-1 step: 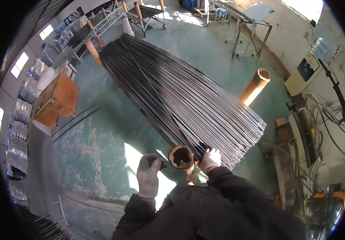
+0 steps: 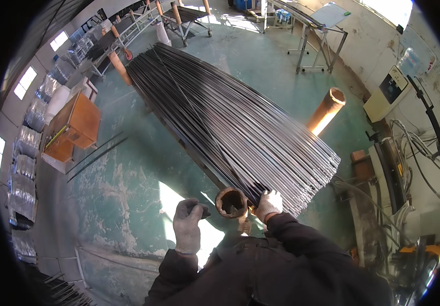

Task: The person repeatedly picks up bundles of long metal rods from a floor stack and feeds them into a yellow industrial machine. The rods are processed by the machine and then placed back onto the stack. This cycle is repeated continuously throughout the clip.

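Note:
A wide bundle of long dark metal rods [image 2: 220, 117] lies slanting away from me, fanned out at its near right end. My right hand [image 2: 269, 203], in a pale glove with dark fingertips, has its fingers curled over the rod ends at the bundle's near left corner. Just left of it rises an upright brown cardboard tube [image 2: 231, 203] with a ragged open top. My left hand [image 2: 187, 227], also gloved, is raised left of this tube, apart from the rods. Its fingers are curled toward the thumb; whether anything is between them is hidden.
Another cardboard tube [image 2: 327, 111] stands along the bundle's right side, and one [image 2: 120, 68] at its far left. A brown wooden cabinet [image 2: 80, 122] stands left on the green floor. Machinery with cables [image 2: 395, 168] lines the right wall; a metal-framed stand [image 2: 322, 43] is behind.

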`<state>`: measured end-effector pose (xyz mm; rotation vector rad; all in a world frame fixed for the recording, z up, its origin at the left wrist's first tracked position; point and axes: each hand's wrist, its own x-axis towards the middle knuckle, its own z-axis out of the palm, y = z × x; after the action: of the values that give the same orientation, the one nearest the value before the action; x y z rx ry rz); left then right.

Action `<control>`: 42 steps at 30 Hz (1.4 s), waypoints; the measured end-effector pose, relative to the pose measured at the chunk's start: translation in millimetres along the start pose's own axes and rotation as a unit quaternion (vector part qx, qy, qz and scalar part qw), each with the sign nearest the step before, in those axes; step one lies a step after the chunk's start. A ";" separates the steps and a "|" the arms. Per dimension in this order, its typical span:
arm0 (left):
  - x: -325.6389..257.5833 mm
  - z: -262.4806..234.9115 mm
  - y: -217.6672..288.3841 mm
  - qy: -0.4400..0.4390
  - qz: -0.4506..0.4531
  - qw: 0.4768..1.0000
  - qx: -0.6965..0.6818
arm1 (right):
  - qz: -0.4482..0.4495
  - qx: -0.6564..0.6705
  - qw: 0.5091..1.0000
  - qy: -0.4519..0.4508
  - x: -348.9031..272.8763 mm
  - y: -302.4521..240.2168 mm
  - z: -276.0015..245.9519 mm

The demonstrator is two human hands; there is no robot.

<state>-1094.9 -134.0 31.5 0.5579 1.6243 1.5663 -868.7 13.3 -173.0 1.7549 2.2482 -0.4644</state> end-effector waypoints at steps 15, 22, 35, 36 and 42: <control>24.8 33.4 -2.0 0.046 0.005 0.999 -0.025 | -0.171 0.121 0.970 -0.120 39.5 50.2 -50.9; 28.8 38.3 10.6 0.056 0.054 0.996 -0.051 | -0.047 0.388 0.896 -0.209 29.1 64.0 -93.1; 73.0 48.2 -24.0 0.019 -0.066 0.987 -0.145 | -0.074 0.133 0.983 -0.104 31.1 68.7 -102.5; 76.0 48.2 -29.5 0.006 -0.065 0.987 -0.147 | -0.066 0.130 0.981 -0.124 30.5 64.8 -99.5; 91.0 36.1 -48.9 0.007 -0.111 0.984 -0.141 | -0.084 0.196 0.967 -0.139 22.5 54.4 -86.2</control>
<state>-1109.9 -48.0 -34.5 0.2090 1.3892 1.5962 -821.5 79.7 -107.8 1.5404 2.2158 -1.1824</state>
